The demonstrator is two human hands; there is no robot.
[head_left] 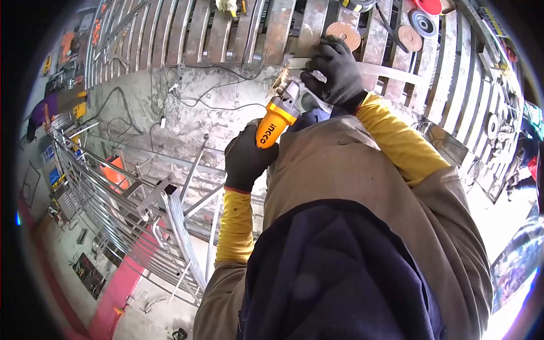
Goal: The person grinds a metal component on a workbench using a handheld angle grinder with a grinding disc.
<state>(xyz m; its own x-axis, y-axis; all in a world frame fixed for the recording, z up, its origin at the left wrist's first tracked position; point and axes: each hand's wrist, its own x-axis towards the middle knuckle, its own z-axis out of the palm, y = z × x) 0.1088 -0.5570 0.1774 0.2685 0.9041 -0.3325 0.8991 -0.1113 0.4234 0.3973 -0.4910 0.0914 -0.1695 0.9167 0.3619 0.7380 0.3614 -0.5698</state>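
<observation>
My left hand [249, 156], in a dark glove, is closed round the yellow-orange body of an angle grinder [271, 127]. The grinder's head points up toward the slatted bench, and orange sparks or glow [281, 80] show at its disc, right by the end of a flat metal bar [391, 72]. On that bar, close to the same end, my gloved right hand [335, 73] presses down with its fingers curled over it. Just beyond the right fingertips lies a brown abrasive disc [343, 35].
A bench of metal slats [436, 85] carries a second brown disc [409, 38], a flap disc [423, 22] and a red round item [429, 5]. Cables [198, 99] trail over the floor. A welded metal frame [175, 209] stands at left; a bent-over person [46, 111] is beyond.
</observation>
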